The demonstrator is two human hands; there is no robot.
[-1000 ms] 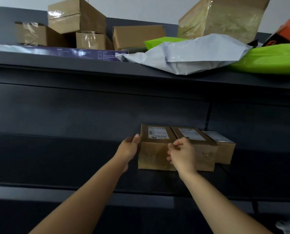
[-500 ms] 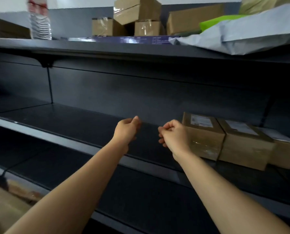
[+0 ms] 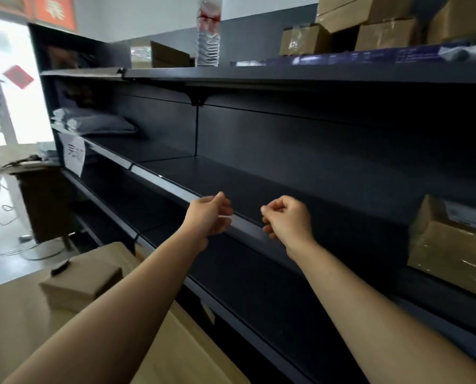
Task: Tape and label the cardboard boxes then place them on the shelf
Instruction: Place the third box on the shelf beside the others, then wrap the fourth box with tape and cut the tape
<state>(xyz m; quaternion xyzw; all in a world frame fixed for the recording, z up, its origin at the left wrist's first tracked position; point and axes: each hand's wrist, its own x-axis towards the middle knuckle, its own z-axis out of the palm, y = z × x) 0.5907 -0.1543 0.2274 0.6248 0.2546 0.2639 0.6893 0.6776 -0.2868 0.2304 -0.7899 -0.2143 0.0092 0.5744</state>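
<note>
Two hands are up in front of the dark shelf, approx. mid level. Left hand: fingers half-curled & loose, nothing in it. Right hand: balled into a loose fist, also empty. The labelled box sits on that same shelf level at far right, well apart from both hands, white label on top, partly cut off by the frame edge. Top level: taped boxes to the right, a clear water bottle upright left of them. Near left, a plain box lies on a wooden table. Grey bags lie at the far left end.
</note>
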